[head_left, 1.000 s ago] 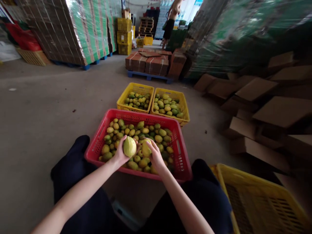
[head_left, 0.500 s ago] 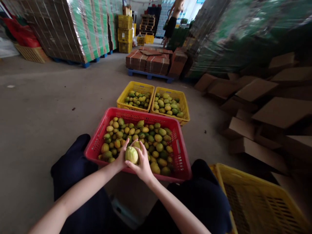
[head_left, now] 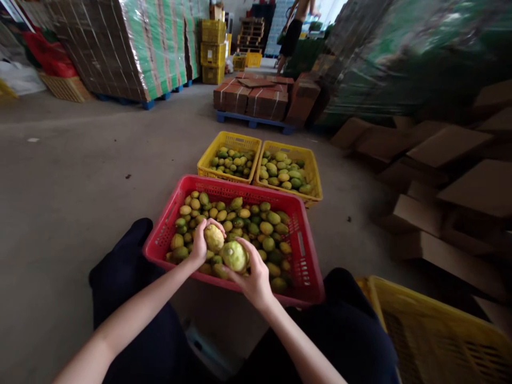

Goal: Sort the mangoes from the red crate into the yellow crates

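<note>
floor (head_left: 72, 160): grey concrete
wrapped carton stack (head_left: 96, 53): my left, on blue pallets (head_left: 148, 105)
strapped cartons (head_left: 267, 102): ahead, blue pallet (head_left: 253, 124) under
cardboard boxes (head_left: 416, 213): heaped, my right
wooden pallets (head_left: 251, 33): stacked, far back
light: bright back, dim here

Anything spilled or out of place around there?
Cardboard on the right lies jumbled at odd angles, not stacked, and a small dark spot marks the floor on the left. I see no fruit spilled around the red crate.

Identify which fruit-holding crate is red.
The front crate, beneath the left hand and right hand; the other two fruit-holding crates, beyond it, are yellow.
</note>
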`<state>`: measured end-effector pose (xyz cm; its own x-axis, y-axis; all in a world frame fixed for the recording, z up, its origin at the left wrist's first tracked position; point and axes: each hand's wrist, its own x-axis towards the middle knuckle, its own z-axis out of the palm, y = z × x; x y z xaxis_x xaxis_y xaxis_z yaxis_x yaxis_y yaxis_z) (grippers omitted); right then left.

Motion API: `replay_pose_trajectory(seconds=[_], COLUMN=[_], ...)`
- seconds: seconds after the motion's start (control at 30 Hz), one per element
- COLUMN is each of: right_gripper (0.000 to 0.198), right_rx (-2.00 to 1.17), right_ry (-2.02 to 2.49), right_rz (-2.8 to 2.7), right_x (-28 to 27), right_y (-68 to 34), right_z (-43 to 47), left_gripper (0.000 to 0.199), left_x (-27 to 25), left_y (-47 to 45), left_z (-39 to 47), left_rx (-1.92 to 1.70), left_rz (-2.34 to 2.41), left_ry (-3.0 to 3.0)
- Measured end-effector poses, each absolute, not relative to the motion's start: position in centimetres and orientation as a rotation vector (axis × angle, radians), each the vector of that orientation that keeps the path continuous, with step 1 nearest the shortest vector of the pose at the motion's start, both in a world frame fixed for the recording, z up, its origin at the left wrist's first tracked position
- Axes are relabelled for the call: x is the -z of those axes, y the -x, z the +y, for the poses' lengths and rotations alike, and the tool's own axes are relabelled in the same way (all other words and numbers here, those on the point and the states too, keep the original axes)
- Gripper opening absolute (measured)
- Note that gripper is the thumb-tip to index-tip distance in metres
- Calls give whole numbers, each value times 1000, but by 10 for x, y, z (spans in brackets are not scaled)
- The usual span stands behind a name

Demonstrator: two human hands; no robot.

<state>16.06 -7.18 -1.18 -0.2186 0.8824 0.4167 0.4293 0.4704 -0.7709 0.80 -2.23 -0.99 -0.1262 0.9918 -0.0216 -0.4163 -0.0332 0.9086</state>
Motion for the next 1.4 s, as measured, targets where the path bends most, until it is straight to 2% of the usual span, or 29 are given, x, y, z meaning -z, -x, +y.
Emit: replay_pose_trajectory(seconds=[0.2,0.43,0.57,0.67,0.83,0.97,1.07,1.4], right_gripper=[62,62,61,59,44,28,16,23], right_rx=[-691,-741,-839,-930,-1507,-1763,-1891,-1993], right_ry=[1298,1197,1110,1139,1090,972,972,1068], right_rz=[-1690,-1666,-1641,-1485,-824,-333,-115,95], right_x=[18,24,20,19,15,10,11,17], right_y=[-158,-156,-157,-155,-152,-157,-161,-162], right_z=[-63,-64,-64,-62,-55,-48,-45,-44], left_gripper=[45,44,43,40,36,18,16,31], left_x=[11,10,9,10,21,27,24,14], left_y=[-2,-1,-3,-7,-5,-2,-5,-7], left_z=[-32,-35,-36,-32,-22,-17,-18,-26], left_rx=[-1567,-1574,-1558,-1466,-1267,-1219,-1140,-975], left_rz=[1093,1059,1074,1046,1057,1102,1046,984], left_ry=[-1402,-1457,-1173,-686,135,213,273,244])
